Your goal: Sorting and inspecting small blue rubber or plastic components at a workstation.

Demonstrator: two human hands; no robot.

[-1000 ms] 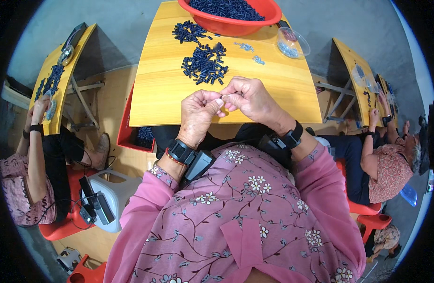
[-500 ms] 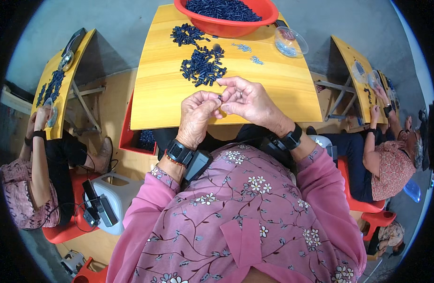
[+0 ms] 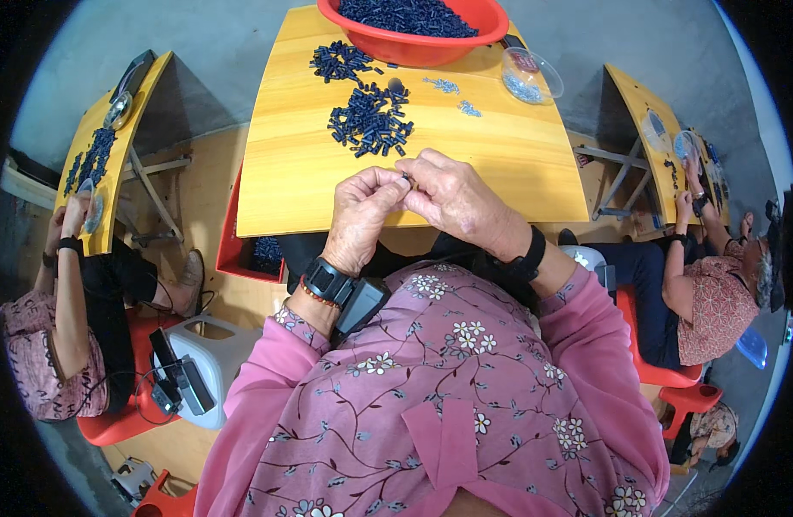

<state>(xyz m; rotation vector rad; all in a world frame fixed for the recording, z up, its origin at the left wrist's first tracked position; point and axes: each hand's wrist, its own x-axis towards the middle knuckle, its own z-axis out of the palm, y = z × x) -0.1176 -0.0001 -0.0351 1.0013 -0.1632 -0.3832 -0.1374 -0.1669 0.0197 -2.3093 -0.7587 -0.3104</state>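
My left hand (image 3: 362,211) and my right hand (image 3: 461,198) meet over the near edge of the yellow table (image 3: 500,164). Pinched between their fingertips is a small dark piece (image 3: 406,177), mostly covered by the fingers. Both hands are closed on it, the right turned palm down. Just beyond lies a loose pile of short dark-blue tubes (image 3: 370,121), with a second pile of tubes (image 3: 340,62) behind it. Right of these are two small clusters of silvery metal pieces (image 3: 469,109).
A red basin (image 3: 422,56) full of the dark tubes stands at the far edge. Right of it is a clear plastic bowl (image 3: 543,84) with silvery pieces. A red crate (image 3: 233,250) sits below the table's left side. People work at tables (image 3: 142,103) on both sides.
My right hand has rolled over toward palm down, its fingers closing in around the small dark piece. The left hand stays nearly in place.
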